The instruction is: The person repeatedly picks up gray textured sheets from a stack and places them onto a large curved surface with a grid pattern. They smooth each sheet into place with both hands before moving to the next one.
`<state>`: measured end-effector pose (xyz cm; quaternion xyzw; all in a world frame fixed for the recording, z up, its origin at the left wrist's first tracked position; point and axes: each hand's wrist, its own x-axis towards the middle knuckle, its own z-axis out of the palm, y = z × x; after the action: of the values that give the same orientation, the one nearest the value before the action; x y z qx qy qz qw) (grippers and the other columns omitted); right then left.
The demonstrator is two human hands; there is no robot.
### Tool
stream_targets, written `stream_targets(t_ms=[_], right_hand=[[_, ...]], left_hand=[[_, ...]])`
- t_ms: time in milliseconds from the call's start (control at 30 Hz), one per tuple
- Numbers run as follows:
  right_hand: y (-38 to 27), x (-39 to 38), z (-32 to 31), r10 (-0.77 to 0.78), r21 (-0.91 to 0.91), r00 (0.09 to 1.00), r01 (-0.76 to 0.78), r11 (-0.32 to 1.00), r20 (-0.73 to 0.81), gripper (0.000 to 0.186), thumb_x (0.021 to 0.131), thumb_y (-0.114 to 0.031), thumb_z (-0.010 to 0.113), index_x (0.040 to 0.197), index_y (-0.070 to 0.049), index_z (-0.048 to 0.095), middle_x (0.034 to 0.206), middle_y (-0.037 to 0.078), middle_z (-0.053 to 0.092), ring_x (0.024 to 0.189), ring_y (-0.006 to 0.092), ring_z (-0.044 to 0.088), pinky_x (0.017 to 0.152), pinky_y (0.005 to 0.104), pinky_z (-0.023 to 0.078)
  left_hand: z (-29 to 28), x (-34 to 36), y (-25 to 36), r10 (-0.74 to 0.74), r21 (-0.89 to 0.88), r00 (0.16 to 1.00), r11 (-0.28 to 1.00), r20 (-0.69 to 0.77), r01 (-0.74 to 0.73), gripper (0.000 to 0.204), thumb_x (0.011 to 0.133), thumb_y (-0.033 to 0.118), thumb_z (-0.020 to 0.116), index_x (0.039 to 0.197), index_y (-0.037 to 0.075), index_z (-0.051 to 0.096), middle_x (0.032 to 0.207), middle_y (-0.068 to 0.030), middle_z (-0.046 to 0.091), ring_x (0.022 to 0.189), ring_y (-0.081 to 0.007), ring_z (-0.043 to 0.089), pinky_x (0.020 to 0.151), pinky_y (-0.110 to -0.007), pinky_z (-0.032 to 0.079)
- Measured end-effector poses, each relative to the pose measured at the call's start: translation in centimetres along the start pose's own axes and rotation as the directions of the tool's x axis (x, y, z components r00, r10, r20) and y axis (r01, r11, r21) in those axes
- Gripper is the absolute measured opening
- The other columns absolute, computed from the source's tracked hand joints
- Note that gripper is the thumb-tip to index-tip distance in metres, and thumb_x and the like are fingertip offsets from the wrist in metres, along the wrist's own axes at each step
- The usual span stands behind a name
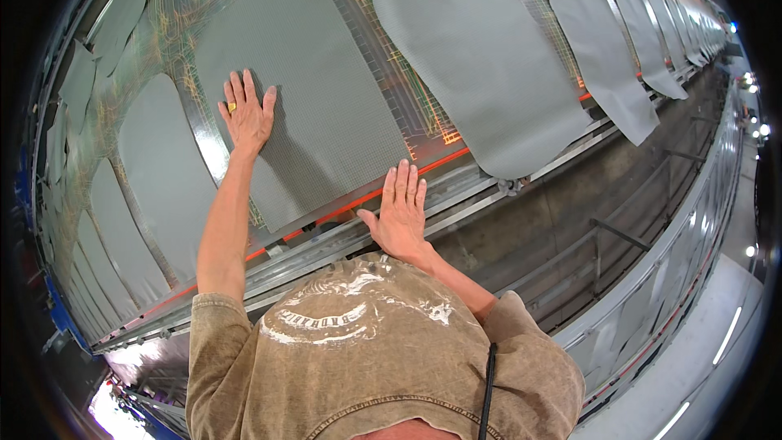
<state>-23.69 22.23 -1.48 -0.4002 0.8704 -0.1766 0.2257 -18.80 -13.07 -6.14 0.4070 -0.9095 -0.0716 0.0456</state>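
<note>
A large grey sheet (318,57) with rounded far corners and a fine grid texture lies on the broad work surface before me. My left hand (247,114), with a yellow ring on one finger, is laid flat on its left part, fingers stretched out. At the near right corner of that sheet is my right hand (401,208), palm down over the metal edge rail (456,195), with straight fingers pointing away from me. Neither hand grips anything. Under the sheet, the surface carries dense green and orange lines (399,65).
A smoother grey sheet (481,57) lies to the right, its near end draped over the rail. More grey sheets (599,49) follow to the right, and others (163,171) to the left. A walkway railing (684,253) curves along the right, beyond a dark gap.
</note>
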Motion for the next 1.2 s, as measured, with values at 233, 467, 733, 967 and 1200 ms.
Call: stream_targets(t_ms=[233,467,733,967,1200], right_hand=[[2.0,-1.4,-0.4,-0.046,0.011,0.999,0.046,0.999,-0.007,0.092,0.091,-0.044,0.064,0.149,0.013,0.02,0.158,0.032,0.009,0.147,0.0499,0.006,0.118,0.0591,0.009],[2.8,-1.7,-1.5,-0.091,0.011,0.994,0.091,0.996,-0.055,0.077,0.091,-0.041,0.064,0.144,0.008,0.036,0.156,0.028,0.022,0.144,0.0496,0.02,0.115,0.0597,0.018],[6.2,-0.5,-2.1,-0.244,-0.051,0.915,0.241,0.969,-0.32,0.061,0.091,-0.038,0.065,0.129,0.008,0.053,0.143,0.025,0.043,0.131,0.0448,0.04,0.108,0.054,0.031],[6.0,-0.3,-1.8,-0.214,-0.074,0.886,0.202,0.977,-0.412,0.054,0.093,-0.039,0.061,0.119,0.008,0.06,0.138,0.022,0.05,0.125,0.0385,0.048,0.107,0.0478,0.036],[5.5,-0.6,-2.4,-0.186,-0.077,0.892,0.169,0.983,-0.412,0.047,0.091,-0.033,0.065,0.115,0.007,0.062,0.136,0.02,0.052,0.122,0.0364,0.051,0.104,0.0472,0.038]], left_hand=[[-0.1,-8.5,6.4,0.231,0.139,0.971,0.961,0.065,-0.238,0.076,0.098,0.054,0.039,0.154,0.006,0.024,0.162,-0.018,0.013,0.149,-0.0429,0.006,0.117,-0.062,0.005],[-3.9,-18.5,7.3,0.462,-0.028,0.809,0.873,0.363,-0.486,0.076,0.096,0.051,0.048,0.155,0.009,0.023,0.164,-0.0137,0.012,0.151,-0.0374,0.004,0.12,-0.058,0.002],[-3.8,-16.0,5.3,0.416,-0.112,0.868,0.909,0.27,-0.401,0.079,0.096,0.05,0.05,0.156,0.009,0.02,0.164,-0.0107,0.011,0.152,-0.0327,0.003,0.121,-0.055,0.002],[-3.1,-13.7,7.6,0.557,0.02,0.781,0.81,0.283,-0.586,0.084,0.094,0.058,0.044,0.156,0.007,0.02,0.164,-0.0115,0.013,0.152,-0.0327,0.004,0.121,-0.054,-0.002],[-4.5,-17.0,6.2,0.727,-0.155,0.572,0.66,0.381,-0.735,0.082,0.097,0.065,0.032,0.155,0.008,0.024,0.163,-0.0096,0.018,0.151,-0.0309,0.007,0.122,-0.053,0.001]])
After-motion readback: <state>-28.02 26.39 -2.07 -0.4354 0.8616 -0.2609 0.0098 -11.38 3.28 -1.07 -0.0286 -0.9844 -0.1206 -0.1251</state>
